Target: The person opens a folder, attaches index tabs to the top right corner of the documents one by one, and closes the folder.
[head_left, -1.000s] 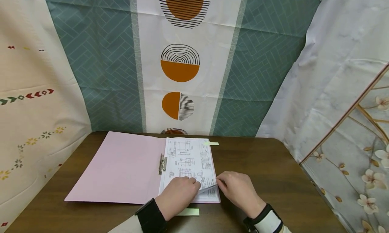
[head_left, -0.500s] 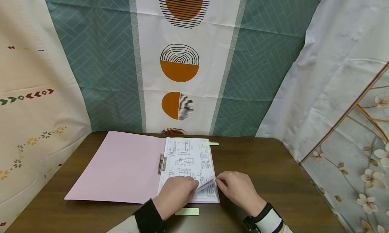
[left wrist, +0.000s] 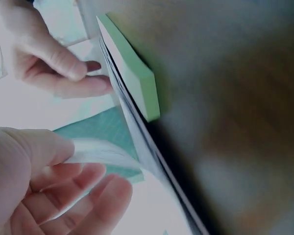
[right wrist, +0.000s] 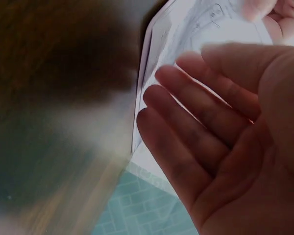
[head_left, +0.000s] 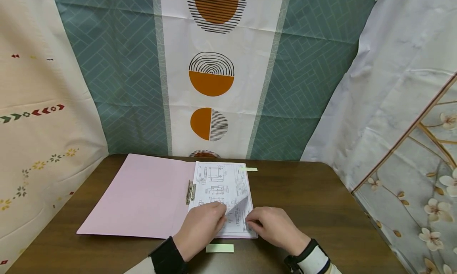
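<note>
An open pink folder (head_left: 146, 198) lies on the table, with a stack of printed technical drawings (head_left: 217, 178) on its right side. Between thumb and fingers, my left hand (head_left: 200, 226) pinches the lower right corner of one or more sheets. The pinched paper (left wrist: 100, 152) bends upward and leftward, and printed lines show on the page beneath. My right hand (head_left: 273, 226) is at the lower right edge of the stack. Its fingers (right wrist: 186, 137) are relaxed and slightly bent in the right wrist view, gripping nothing. Whether its fingertips touch the page is unclear.
A metal clip (head_left: 191, 192) sits at the folder's spine. A pale green sticky tab (head_left: 251, 169) juts from the stack's upper right edge. Just in front of the folder is a pale green sticky note pad (head_left: 219, 248). Patterned curtains (head_left: 135, 67) hang behind the brown table (head_left: 296, 182).
My left hand has shifted slightly left, lifting the sheet corner higher and folding it further back. My right hand has moved slightly down and left, away from that corner.
</note>
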### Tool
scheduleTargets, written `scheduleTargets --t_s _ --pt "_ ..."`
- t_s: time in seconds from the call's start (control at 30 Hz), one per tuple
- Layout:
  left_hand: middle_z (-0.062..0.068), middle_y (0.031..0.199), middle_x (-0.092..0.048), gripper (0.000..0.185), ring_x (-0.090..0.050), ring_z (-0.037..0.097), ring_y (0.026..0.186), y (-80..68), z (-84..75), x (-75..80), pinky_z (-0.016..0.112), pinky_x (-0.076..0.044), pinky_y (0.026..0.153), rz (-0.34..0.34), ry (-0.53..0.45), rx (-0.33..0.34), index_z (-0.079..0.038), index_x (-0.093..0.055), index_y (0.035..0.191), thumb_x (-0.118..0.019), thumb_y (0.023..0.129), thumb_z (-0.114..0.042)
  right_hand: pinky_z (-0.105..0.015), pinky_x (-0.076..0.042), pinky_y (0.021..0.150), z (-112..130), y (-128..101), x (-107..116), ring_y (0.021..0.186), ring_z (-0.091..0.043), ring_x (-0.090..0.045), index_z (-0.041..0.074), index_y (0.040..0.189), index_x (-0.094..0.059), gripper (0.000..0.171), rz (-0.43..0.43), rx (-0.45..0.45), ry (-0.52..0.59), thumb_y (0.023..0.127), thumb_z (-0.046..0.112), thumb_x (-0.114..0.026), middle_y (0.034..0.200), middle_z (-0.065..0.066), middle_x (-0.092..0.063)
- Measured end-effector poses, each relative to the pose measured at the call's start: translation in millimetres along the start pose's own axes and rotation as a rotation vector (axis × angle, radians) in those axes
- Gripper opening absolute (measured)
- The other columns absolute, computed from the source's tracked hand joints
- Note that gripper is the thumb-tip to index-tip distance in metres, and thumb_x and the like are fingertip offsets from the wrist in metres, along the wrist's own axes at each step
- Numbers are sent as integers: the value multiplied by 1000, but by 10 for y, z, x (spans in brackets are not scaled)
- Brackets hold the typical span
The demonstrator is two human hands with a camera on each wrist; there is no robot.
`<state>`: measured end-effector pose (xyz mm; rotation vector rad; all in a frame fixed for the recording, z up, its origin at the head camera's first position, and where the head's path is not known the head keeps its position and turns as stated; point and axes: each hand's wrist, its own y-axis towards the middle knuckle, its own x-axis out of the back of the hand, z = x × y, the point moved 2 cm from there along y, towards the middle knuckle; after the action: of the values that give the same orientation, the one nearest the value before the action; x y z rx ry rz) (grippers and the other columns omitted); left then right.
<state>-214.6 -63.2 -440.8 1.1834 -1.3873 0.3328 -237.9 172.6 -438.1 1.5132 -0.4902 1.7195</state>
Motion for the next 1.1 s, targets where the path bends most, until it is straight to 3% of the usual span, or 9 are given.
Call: scheduleTargets --t_s 0.27,0.6,0.8,0.97,1.1 --pt "-2 89 -70 19 -59 11 73 -149 121 216 25 -49 57 -137 153 20 -13 -68 90 -86 88 -8 -32 -60 80 23 3 -59 94 -4 -67 23 100 -83 12 19 86 -33 93 14 -89 105 15 -73" --pt "11 115 -72 28 -71 27 98 -344 365 315 36 -62 76 -173 298 1 -5 -74 105 -88 82 -7 -30 -56 74 62 57 -84 85 -6 -59 23 92 -81 12 17 52 -75 92 20 -93 95 13 -69" --pt "20 123 -70 27 -70 38 106 -409 450 356 45 -62 78 -224 386 -45 -1 -70 100 -86 80 -8 -29 -54 71 61 61 -106 80 -5 -55 22 90 -79 16 -6 28 -94 89 19 -95 91 12 -67" --pt "22 118 -67 25 -65 42 106 -475 528 387 57 -54 95 -257 445 -53 1 -66 95 -82 78 -8 -28 -52 70 63 67 -128 79 -5 -53 22 90 -79 18 1 7 -90 88 17 -96 91 12 -67" --pt "24 119 -66 22 -63 44 105 -508 567 409 60 -48 100 -259 466 -45 2 -64 90 -79 77 -7 -28 -52 70 60 67 -135 79 -5 -53 22 89 -78 19 -7 9 -90 87 17 -96 91 12 -66"
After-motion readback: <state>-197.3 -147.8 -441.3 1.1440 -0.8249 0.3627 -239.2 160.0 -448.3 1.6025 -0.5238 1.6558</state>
